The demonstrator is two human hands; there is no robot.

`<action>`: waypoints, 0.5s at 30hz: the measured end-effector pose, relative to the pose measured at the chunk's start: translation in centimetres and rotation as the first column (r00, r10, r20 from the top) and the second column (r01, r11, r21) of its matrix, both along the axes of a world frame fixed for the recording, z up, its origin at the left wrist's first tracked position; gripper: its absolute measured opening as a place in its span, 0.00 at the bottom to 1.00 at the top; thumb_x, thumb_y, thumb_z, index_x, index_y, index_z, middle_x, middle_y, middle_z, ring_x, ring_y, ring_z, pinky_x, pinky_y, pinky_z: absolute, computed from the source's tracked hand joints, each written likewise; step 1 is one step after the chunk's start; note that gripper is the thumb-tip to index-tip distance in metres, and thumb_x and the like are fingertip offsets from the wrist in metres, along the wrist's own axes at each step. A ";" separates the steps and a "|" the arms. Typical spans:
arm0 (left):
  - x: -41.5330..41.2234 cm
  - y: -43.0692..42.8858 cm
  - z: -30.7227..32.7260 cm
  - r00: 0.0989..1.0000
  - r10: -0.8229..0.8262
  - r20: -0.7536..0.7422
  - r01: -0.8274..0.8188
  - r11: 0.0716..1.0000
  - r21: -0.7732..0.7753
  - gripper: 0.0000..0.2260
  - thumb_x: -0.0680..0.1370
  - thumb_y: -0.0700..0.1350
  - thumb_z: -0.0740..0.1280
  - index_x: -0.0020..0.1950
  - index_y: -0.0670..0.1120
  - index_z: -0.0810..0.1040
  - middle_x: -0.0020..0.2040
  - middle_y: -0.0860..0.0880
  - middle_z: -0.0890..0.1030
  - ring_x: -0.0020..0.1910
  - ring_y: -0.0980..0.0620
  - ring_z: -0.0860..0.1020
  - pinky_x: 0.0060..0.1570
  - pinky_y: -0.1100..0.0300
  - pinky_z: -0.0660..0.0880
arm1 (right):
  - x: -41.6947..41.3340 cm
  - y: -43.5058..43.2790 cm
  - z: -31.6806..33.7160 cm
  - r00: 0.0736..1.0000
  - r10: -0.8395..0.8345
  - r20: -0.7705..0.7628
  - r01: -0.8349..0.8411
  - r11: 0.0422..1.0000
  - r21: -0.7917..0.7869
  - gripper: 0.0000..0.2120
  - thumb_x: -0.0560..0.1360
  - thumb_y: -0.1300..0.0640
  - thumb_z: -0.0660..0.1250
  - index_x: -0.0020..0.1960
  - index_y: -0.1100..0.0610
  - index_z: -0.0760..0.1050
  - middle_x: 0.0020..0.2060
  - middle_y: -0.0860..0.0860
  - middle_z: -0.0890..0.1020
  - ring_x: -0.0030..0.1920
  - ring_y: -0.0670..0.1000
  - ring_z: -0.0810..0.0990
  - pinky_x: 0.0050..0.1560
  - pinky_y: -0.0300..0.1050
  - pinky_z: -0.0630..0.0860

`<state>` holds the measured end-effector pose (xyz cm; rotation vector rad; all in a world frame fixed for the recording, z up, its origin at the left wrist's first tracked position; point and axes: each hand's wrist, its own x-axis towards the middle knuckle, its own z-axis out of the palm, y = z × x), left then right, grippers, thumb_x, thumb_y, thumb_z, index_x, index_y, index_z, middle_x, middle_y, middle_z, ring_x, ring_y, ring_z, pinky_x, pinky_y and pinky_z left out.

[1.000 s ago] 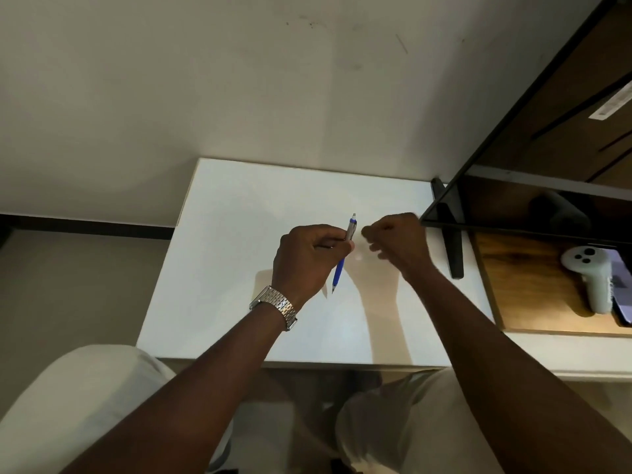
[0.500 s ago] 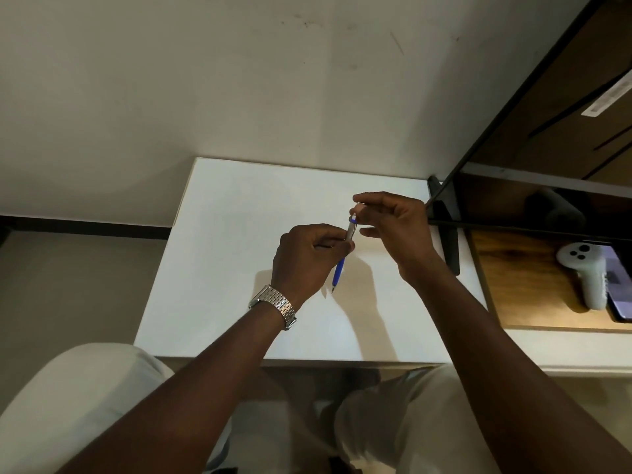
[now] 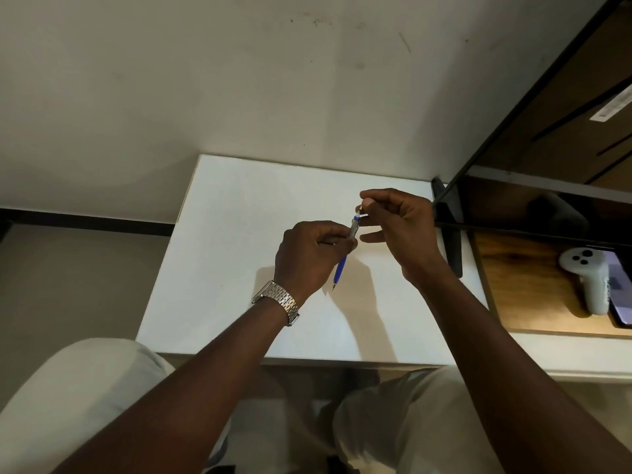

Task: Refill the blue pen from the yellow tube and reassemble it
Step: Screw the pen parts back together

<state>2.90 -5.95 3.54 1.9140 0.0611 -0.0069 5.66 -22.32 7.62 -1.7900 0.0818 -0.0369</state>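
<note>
The blue pen (image 3: 342,265) is held tilted above the white table (image 3: 219,268), its tip pointing down toward me and its grey upper end up and away. My left hand (image 3: 307,258), with a metal watch on the wrist, grips the pen around its middle. My right hand (image 3: 400,227) pinches the pen's top end between thumb and forefinger; what sits under those fingertips is hidden. No yellow tube is in sight.
A dark monitor (image 3: 533,200) with its black stand (image 3: 451,248) rises at the right. Beyond it, a wooden board (image 3: 526,295) carries a white game controller (image 3: 588,282) and a phone (image 3: 620,292). My knees in light trousers sit below the table's front edge.
My right hand rose from beside the left hand up to the pen's top end and closed its fingertips on it. The left hand kept the pen nearly still.
</note>
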 end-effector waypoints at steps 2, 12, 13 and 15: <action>0.0 0.0 0.1 1.000 0.004 -0.001 -0.004 1.000 0.004 0.09 0.73 0.50 0.79 0.50 0.50 0.89 0.44 0.53 0.90 0.45 0.55 0.88 0.51 0.47 0.84 | 0.1 0.0 0.0 1.000 0.006 0.002 -0.006 0.999 -0.053 0.07 0.82 0.63 0.68 0.56 0.56 0.84 0.46 0.57 0.88 0.45 0.54 0.90 0.41 0.54 0.87; -0.1 0.1 -0.1 0.999 0.008 -0.031 -0.008 1.000 0.006 0.08 0.72 0.51 0.79 0.49 0.52 0.89 0.43 0.54 0.90 0.46 0.55 0.87 0.52 0.46 0.83 | -0.2 0.0 -0.2 0.998 0.068 0.010 -0.064 0.970 -0.235 0.09 0.80 0.66 0.69 0.58 0.61 0.85 0.50 0.55 0.87 0.48 0.53 0.89 0.43 0.56 0.87; -0.1 0.1 -0.1 0.999 0.008 -0.033 -0.008 1.000 0.006 0.07 0.72 0.51 0.79 0.49 0.52 0.89 0.43 0.54 0.90 0.45 0.55 0.87 0.52 0.46 0.83 | -0.2 0.0 -0.3 0.998 0.065 0.003 -0.063 0.971 -0.231 0.09 0.80 0.66 0.70 0.58 0.61 0.86 0.50 0.56 0.88 0.48 0.53 0.89 0.43 0.56 0.87; -0.1 0.1 -0.2 0.999 0.012 -0.035 -0.012 1.000 0.008 0.07 0.72 0.51 0.79 0.48 0.52 0.89 0.43 0.55 0.90 0.45 0.56 0.87 0.51 0.46 0.83 | -0.1 -0.1 -0.3 0.998 0.062 -0.016 -0.064 0.975 -0.215 0.09 0.80 0.66 0.70 0.58 0.62 0.86 0.50 0.57 0.88 0.47 0.54 0.89 0.44 0.56 0.87</action>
